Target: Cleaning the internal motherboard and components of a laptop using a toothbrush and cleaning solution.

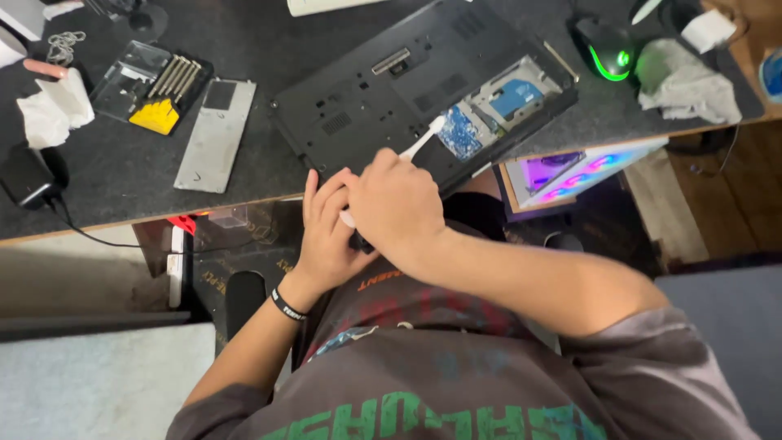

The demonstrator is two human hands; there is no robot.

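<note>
Right hand (397, 205) hides most of a white brush (423, 143).

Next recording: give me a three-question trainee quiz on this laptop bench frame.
1. True or false: the laptop lies bottom side up with a bay uncovered.
2. Which item lies left of the laptop? A) grey cover panel B) mouse C) crumpled cloth
3. What white tool sticks out from the right hand towards the open bay?

Key:
1. True; the blue-labelled drive shows.
2. A; the screwdriver bit case lies further left.
3. A small white brush; the left hand is pressed against the right.
</note>
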